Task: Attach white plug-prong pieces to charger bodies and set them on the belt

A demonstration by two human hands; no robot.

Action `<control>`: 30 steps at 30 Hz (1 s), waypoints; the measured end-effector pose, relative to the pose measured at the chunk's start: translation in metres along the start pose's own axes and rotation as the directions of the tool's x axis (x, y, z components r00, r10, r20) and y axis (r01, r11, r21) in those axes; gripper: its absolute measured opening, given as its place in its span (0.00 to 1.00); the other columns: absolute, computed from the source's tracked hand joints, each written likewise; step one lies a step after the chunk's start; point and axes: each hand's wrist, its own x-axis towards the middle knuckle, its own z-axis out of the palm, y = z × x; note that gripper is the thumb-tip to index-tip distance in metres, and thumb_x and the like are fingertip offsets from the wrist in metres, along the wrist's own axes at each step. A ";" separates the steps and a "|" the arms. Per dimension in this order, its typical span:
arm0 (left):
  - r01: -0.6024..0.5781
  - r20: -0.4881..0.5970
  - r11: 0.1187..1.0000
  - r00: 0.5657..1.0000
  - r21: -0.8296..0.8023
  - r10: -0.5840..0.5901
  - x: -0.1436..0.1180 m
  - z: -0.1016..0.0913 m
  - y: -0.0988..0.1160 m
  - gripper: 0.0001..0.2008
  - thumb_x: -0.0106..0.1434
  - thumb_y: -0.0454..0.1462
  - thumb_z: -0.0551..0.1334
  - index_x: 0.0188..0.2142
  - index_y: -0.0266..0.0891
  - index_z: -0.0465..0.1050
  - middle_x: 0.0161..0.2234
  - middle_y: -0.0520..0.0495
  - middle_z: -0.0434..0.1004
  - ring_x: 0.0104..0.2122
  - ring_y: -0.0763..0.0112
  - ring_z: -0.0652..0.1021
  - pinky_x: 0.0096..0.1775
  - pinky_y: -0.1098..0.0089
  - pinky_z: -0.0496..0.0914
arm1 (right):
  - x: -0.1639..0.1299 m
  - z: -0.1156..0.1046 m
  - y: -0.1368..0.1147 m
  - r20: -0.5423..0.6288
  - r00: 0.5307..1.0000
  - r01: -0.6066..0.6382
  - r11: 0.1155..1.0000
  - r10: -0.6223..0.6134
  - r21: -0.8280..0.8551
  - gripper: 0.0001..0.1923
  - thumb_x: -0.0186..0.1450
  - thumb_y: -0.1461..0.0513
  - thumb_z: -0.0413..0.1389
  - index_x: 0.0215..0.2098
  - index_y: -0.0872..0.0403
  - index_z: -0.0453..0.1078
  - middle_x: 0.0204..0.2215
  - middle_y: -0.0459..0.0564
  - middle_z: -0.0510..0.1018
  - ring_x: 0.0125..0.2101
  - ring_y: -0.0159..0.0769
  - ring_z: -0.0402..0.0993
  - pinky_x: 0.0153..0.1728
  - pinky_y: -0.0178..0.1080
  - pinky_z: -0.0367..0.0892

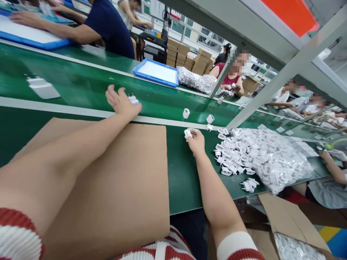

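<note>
fingers (pixel 190 133) pinching white plug (pixel 187 134), left hand (pixel 121 103) open

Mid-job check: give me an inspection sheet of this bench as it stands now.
Surface: green belt, brown cardboard sheet on it.
Job's things: white plug at left hand; another plug in right hand.
Clutter: pile of plugs, two loose housings.
Grippers: left open over belt, right pinching.
Cables: nothing seen.
Surroundings: blue tray, stacked boxes, seated co-workers.
</note>
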 end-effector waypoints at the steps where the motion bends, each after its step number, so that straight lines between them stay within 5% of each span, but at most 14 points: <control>1: -0.098 -0.038 0.995 0.995 -0.031 0.097 -0.002 0.005 0.008 0.32 0.59 0.55 0.65 0.55 0.37 0.70 0.51 0.48 0.72 0.65 0.50 0.54 0.59 0.50 0.51 | 0.001 0.006 0.001 0.017 0.999 -0.032 0.993 0.030 0.110 0.17 0.57 0.63 0.62 0.45 0.53 0.73 0.44 0.52 0.82 0.42 0.39 0.79 0.37 0.38 0.74; 4: -0.363 0.145 0.929 0.918 -0.066 0.369 -0.006 0.033 0.042 0.37 0.62 0.51 0.63 0.66 0.36 0.62 0.65 0.45 0.65 0.67 0.50 0.53 0.63 0.50 0.49 | 0.003 0.021 0.002 0.015 0.997 -0.080 0.961 0.079 0.264 0.18 0.55 0.60 0.65 0.45 0.54 0.76 0.44 0.53 0.84 0.43 0.40 0.79 0.34 0.36 0.72; 7: -0.524 0.478 0.848 0.728 -0.073 0.491 -0.009 0.078 0.083 0.47 0.58 0.45 0.68 0.72 0.35 0.53 0.75 0.37 0.47 0.71 0.44 0.51 0.67 0.51 0.50 | 0.004 0.024 0.002 0.031 0.996 -0.086 0.948 0.081 0.306 0.18 0.52 0.60 0.67 0.41 0.53 0.78 0.45 0.51 0.85 0.45 0.41 0.79 0.33 0.36 0.71; 10: -0.606 0.654 0.794 0.578 -0.058 0.488 -0.011 0.115 0.112 0.48 0.56 0.37 0.68 0.73 0.40 0.51 0.77 0.37 0.35 0.73 0.42 0.44 0.69 0.43 0.46 | 0.005 0.020 0.000 0.059 0.993 -0.115 0.930 0.100 0.348 0.15 0.52 0.61 0.67 0.38 0.53 0.78 0.43 0.49 0.85 0.43 0.39 0.79 0.36 0.35 0.71; 12: -0.627 0.717 0.777 0.519 -0.050 0.465 -0.011 0.128 0.122 0.42 0.56 0.35 0.66 0.70 0.40 0.60 0.76 0.36 0.44 0.72 0.43 0.50 0.69 0.43 0.49 | 0.005 0.016 -0.003 0.088 0.985 -0.170 0.904 0.147 0.392 0.12 0.53 0.63 0.65 0.37 0.53 0.78 0.38 0.47 0.85 0.40 0.36 0.80 0.37 0.35 0.72; 14: -0.620 0.738 0.784 0.516 -0.028 0.434 -0.008 0.131 0.125 0.33 0.57 0.34 0.65 0.63 0.35 0.70 0.69 0.31 0.60 0.66 0.45 0.62 0.66 0.49 0.57 | 0.005 0.012 -0.007 0.139 0.968 -0.250 0.857 0.209 0.450 0.09 0.55 0.63 0.64 0.36 0.53 0.77 0.35 0.46 0.84 0.37 0.34 0.80 0.36 0.33 0.72; 17: -0.596 0.702 0.803 0.580 0.020 0.413 -0.006 0.112 0.122 0.23 0.61 0.37 0.63 0.55 0.32 0.76 0.57 0.32 0.72 0.57 0.50 0.72 0.59 0.59 0.66 | 0.003 0.008 -0.013 0.218 0.937 -0.348 0.770 0.272 0.535 0.07 0.57 0.63 0.64 0.35 0.53 0.75 0.33 0.46 0.83 0.35 0.33 0.81 0.34 0.32 0.71; 21: -0.552 0.638 0.833 0.630 -0.032 0.442 -0.031 0.051 0.108 0.20 0.62 0.45 0.63 0.50 0.37 0.78 0.48 0.39 0.77 0.48 0.55 0.76 0.48 0.65 0.69 | -0.004 0.008 -0.018 0.237 0.933 -0.359 0.759 0.272 0.543 0.09 0.55 0.61 0.66 0.35 0.52 0.76 0.31 0.46 0.83 0.34 0.34 0.80 0.34 0.34 0.71; 24: -0.460 0.633 0.883 0.655 -0.099 0.412 -0.077 -0.007 0.095 0.18 0.60 0.49 0.65 0.41 0.39 0.78 0.40 0.44 0.79 0.39 0.59 0.77 0.39 0.66 0.68 | -0.013 0.012 -0.023 0.153 0.979 -0.192 0.864 0.135 0.466 0.13 0.51 0.60 0.70 0.34 0.53 0.78 0.33 0.47 0.83 0.36 0.36 0.78 0.35 0.36 0.70; 26: -0.430 0.653 0.889 0.630 -0.156 0.420 -0.111 -0.038 0.087 0.14 0.60 0.48 0.65 0.35 0.40 0.77 0.35 0.46 0.77 0.35 0.62 0.76 0.35 0.67 0.66 | -0.023 0.017 -0.030 0.135 0.991 -0.055 0.917 0.001 0.395 0.15 0.49 0.58 0.72 0.34 0.53 0.79 0.36 0.49 0.84 0.38 0.39 0.78 0.34 0.37 0.70; 28: -0.387 0.663 0.899 0.621 -0.205 0.418 -0.140 -0.058 0.079 0.11 0.60 0.46 0.65 0.33 0.40 0.76 0.33 0.47 0.75 0.33 0.63 0.75 0.35 0.67 0.66 | -0.036 0.021 -0.037 0.187 0.974 0.064 0.952 -0.125 0.301 0.16 0.51 0.56 0.72 0.35 0.52 0.80 0.39 0.50 0.84 0.38 0.41 0.78 0.32 0.39 0.69; 30: -0.297 0.640 0.921 0.664 -0.251 0.388 -0.159 -0.065 0.071 0.13 0.59 0.47 0.66 0.35 0.40 0.76 0.33 0.47 0.74 0.33 0.64 0.75 0.35 0.67 0.67 | -0.049 0.025 -0.043 0.245 0.934 0.219 0.959 -0.259 0.180 0.12 0.56 0.54 0.69 0.36 0.51 0.81 0.40 0.50 0.84 0.36 0.40 0.78 0.34 0.40 0.71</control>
